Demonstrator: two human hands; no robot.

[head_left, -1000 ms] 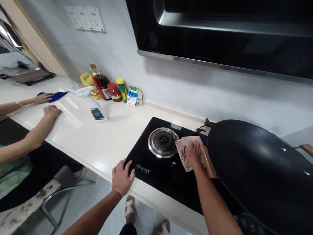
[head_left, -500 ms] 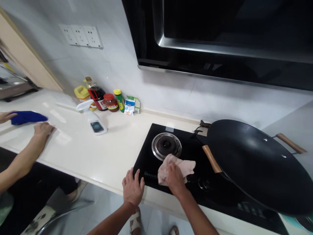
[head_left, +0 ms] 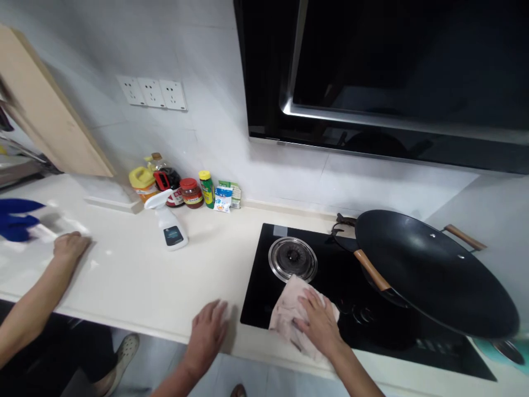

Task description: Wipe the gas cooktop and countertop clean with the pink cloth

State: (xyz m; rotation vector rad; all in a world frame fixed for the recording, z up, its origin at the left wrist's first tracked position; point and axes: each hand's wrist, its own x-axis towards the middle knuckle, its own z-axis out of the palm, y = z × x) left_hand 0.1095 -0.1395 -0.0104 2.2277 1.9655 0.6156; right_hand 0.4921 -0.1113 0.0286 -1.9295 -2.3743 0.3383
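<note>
A pale pink cloth [head_left: 285,314] lies spread over the front left of the black glass cooktop [head_left: 258,298], with part over the counter's front edge. My right hand [head_left: 320,322] rests flat on this cloth, fingers stretched and slightly spread. My left hand [head_left: 208,331] is at the front of the white counter, left of the cooktop. It is a little blurred, holds nothing, and its fingers are loosely extended. Behind the cloth sits the round burner [head_left: 293,259]. To the right, a large black wok [head_left: 430,275] with wooden handles stands on the cooktop.
A white spray bottle [head_left: 171,231] stands on the counter [head_left: 136,275]. Jars, bottles and packets [head_left: 190,193] line the wall. At far left, another person's hand [head_left: 70,245] rests on the counter near a blue cloth [head_left: 16,218]. A range hood [head_left: 372,127] overhangs the cooktop.
My right hand has gone from bunching the cloth to lying flat on it, and the cloth has spread toward the front edge. My left hand has moved slightly left, away from the cooktop.
</note>
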